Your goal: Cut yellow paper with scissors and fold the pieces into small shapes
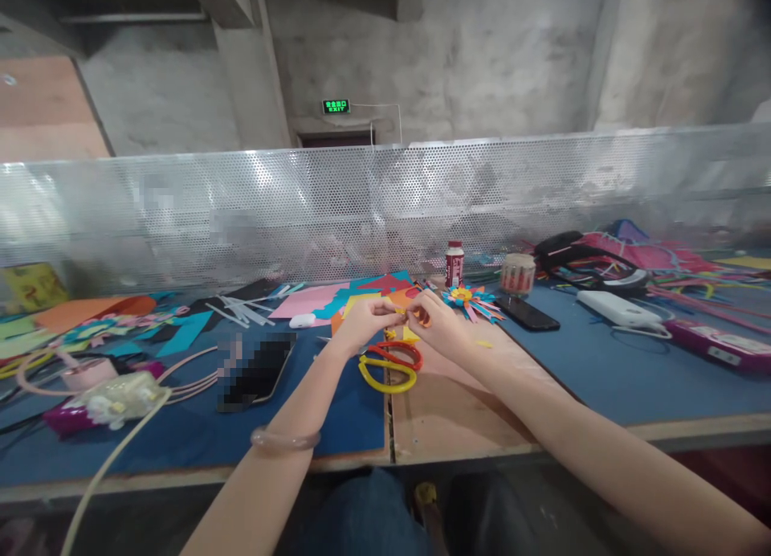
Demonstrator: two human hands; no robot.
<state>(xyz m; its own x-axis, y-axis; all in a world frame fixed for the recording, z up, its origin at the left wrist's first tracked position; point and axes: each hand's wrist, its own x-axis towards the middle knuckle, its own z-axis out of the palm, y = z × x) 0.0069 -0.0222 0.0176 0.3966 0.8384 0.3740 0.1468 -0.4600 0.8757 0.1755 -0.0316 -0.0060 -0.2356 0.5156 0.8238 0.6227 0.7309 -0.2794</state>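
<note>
Above the table's middle, the fingertips of my left hand (363, 325) and my right hand (442, 325) meet in a pinch. Between them is a small yellow-orange piece (400, 311), apparently paper, partly hidden by the fingers. Just below lies a pair of scissors with one yellow and one red handle loop (387, 389); the blades pass under my left hand. Yellow paper scraps (410, 333) lie beneath my right hand. Beyond it rests a multicoloured paper flower (468, 300) with a yellow-orange centre.
Coloured paper sheets (310, 300) and white strips (238, 307) spread behind my left hand. A phone (260, 371) lies left, another phone (527, 313) right. A red bottle (454, 264) and a jar (518, 275) stand behind. Cables and a power strip (720, 347) lie farther out.
</note>
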